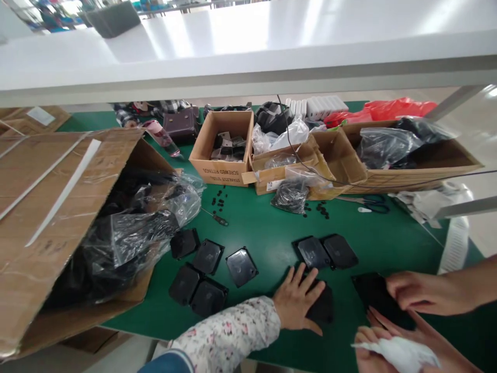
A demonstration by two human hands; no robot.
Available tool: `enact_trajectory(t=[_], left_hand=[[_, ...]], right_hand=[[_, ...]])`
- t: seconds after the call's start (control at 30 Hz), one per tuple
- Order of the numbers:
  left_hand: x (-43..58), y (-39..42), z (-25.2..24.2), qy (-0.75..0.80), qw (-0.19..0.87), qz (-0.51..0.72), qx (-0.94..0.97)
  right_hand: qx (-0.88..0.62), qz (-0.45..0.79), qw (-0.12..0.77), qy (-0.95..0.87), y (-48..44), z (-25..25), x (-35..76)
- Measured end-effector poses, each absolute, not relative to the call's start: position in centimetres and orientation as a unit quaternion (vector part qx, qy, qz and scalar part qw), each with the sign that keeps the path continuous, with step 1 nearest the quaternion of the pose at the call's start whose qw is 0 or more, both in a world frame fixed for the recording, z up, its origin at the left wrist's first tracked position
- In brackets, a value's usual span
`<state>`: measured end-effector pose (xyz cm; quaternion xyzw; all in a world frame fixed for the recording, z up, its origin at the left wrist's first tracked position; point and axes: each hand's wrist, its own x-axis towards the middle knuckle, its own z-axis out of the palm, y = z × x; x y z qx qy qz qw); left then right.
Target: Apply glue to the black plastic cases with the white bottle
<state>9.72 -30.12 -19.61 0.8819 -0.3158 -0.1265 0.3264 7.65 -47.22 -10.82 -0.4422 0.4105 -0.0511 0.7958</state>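
left hand (297, 303): fingers spread wide, resting on black plate (324, 306), gripping nothing | black plate: nearer than lettered box (222, 173), off to its right | right hand (368, 346): fingers closed round white cloth (407, 353)

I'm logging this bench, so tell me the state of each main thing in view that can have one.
Left hand: open, spread on a black cover
Right hand: closed on a white cloth
Co-worker's hands: holding another black cover
Large left carton: open, plastic bags bulging out
Fittings carton: open, dark parts inside
Long carton: open, clear bag inside
Screwdriver: lying loose
Scissors: lying down; blades open or shut unclear
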Motion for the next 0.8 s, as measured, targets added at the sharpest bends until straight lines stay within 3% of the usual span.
enact_trajectory(t=[0.13, 0.3, 0.4, 0.57, 0.8], left_hand=[[11.5, -25.3, -16.6, -0.254, 0.319, -0.061, 0.911], [9.4, -12.9, -15.9, -0.079, 0.281, -0.023, 0.956], [7.5, -8.7, -16.5, -0.102, 0.26, -0.05, 0.959], [7.1, -11.7, -17.9, -0.084, 0.2, -0.075, 0.973], [8.3, -16.5, -18.8, -0.029, 0.234, -0.05, 0.971]], right_hand=[[-0.432, -0.048, 0.806, 0.401, -46.4, -11.2, 7.9], [-0.378, -0.002, 0.838, 0.393, -42.4, -8.0, 6.2], [-0.327, -0.008, 0.842, 0.43, -39.8, -7.5, 5.3], [-0.262, -0.044, 0.859, 0.437, -37.3, -8.4, 3.6], [-0.348, -0.081, 0.858, 0.368, -36.5, -10.0, 3.4]])
